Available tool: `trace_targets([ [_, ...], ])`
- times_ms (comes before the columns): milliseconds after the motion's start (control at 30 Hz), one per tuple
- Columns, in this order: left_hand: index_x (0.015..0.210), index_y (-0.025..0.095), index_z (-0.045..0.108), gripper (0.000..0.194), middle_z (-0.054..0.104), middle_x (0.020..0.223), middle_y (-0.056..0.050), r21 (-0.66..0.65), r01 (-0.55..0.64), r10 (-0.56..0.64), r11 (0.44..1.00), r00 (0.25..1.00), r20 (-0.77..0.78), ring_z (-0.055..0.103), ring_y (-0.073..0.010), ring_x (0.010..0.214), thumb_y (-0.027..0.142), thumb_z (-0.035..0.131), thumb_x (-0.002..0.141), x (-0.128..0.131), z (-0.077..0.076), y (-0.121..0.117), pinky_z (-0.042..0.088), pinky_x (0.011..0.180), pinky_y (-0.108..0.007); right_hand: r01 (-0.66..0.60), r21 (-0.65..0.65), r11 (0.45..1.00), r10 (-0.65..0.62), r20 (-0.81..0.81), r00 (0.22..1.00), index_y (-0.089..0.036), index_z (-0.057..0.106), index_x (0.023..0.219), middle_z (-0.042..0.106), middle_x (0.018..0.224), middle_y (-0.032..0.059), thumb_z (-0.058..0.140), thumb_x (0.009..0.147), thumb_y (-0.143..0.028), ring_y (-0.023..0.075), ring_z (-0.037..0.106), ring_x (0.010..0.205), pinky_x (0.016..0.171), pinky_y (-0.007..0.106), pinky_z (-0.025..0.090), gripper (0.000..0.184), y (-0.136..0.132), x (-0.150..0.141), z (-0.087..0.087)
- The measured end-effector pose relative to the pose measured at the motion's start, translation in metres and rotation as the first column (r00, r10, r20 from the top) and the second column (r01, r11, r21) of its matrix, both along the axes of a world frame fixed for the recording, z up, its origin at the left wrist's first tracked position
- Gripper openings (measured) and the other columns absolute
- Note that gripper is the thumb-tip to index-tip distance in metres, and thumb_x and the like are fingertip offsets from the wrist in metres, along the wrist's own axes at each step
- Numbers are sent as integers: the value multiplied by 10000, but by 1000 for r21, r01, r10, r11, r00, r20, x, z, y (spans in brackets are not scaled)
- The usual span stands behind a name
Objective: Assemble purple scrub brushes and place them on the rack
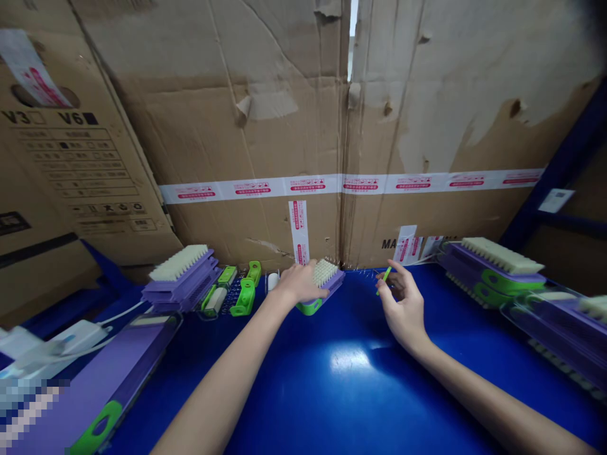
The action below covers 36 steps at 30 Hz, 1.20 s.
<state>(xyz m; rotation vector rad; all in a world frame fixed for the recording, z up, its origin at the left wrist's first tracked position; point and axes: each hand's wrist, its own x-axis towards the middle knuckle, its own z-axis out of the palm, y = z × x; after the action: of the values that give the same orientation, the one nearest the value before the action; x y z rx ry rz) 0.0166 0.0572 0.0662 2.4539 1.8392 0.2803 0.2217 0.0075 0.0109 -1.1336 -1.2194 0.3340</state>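
Tall brown cardboard (237,139) is filling the back, showing torn, paler patches, while white tape (275,188) with red print is running right across it and bright light is breaking through a narrow slit (353,31) up top! Over on the left a printed box (118,224) is displaying V3 and V6, and on the right a dark blue post (559,164) is slanting upward beside a white label (556,200). Down below, the glossy blue table (332,417) is spreading wide, a pale glare (351,357) gleaming on it.

Left hand (300,282) palm-down, right hand (403,306) pinching
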Motion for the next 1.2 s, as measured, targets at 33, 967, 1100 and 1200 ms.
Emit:
trace_targets([
  [33, 1278, 189, 445, 793, 660, 1010, -161, 4, -12, 12, 1000, 1000, 10, 622, -367, 968, 529, 673, 598, 0, 0, -2, 474, 762, -425, 1, 1, 1000, -1, -10, 1000, -178, 495, 1227, 640, 907, 73, 580, 809, -367, 189, 609, 785, 726, 356, 503, 467, 1, 1, 1],
  [967, 1248, 202, 345, 672, 514, 1190, -106, 421, -171, -153, 891, 760, 631, 522, -249, 1113, 165, 695, 675, -2, -68, -33, 436, 953, -413, -136, 561, 817, -128, 406, 905, -237, 540, 1229, 618, 856, 37, 643, 715, -92, 161, 568, 682, 575, 319, 484, 544, -45, -9, 58],
  [1100, 1246, 203, 357, 696, 552, 1169, -96, 392, -237, -106, 889, 725, 681, 551, -259, 1093, 230, 735, 663, -3, -69, -31, 472, 901, -398, -212, 651, 729, -144, 449, 882, -202, 534, 1251, 626, 863, 60, 646, 684, -53, 178, 579, 685, 538, 314, 474, 597, -53, -11, 63],
  [1200, 1233, 207, 374, 683, 560, 1156, -88, 409, -230, -117, 883, 737, 666, 558, -258, 1087, 207, 736, 655, -3, -69, -31, 476, 900, -395, -244, 684, 687, -132, 447, 885, -183, 535, 1260, 616, 850, 66, 646, 671, -35, 183, 574, 672, 527, 319, 462, 617, -56, -12, 66],
])
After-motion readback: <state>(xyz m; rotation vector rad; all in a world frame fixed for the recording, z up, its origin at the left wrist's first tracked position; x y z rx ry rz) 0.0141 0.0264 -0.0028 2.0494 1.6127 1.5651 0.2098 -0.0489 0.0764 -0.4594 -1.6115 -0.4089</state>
